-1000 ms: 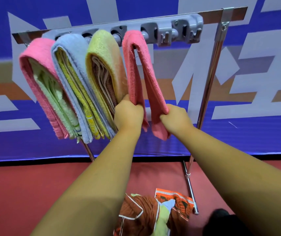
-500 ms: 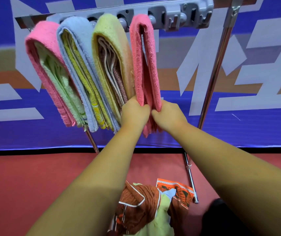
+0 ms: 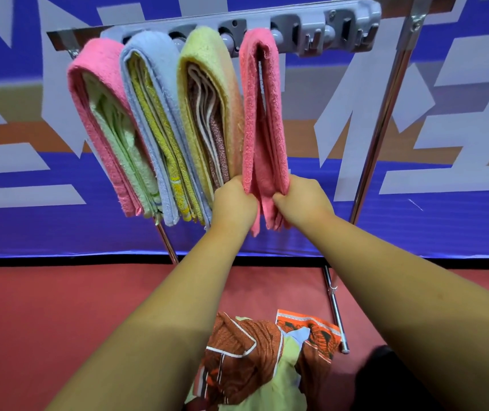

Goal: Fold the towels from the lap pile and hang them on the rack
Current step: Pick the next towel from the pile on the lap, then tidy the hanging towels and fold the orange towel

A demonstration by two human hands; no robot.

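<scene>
- The coral towel (image 3: 262, 114) hangs folded over the rack (image 3: 341, 28), rightmost in the hung row, its two halves close together.
- The left hand (image 3: 232, 203) is clamped on the towel's lower left edge, fingers curled into the cloth.
- The right hand (image 3: 302, 200) grips the lower right edge; the hem hangs between the two hands.
- Left of it hang the yellow towel (image 3: 204, 63), the blue towel (image 3: 148, 69) and the pink towel (image 3: 97, 81), each wrapped over other folded cloths, side by side and touching.
- The pile (image 3: 246, 351) of brown, orange and pale green towels lies low in view, between the forearms.
- The rack stands on a red floor (image 3: 59, 307) before a blue banner (image 3: 444, 226).
</scene>
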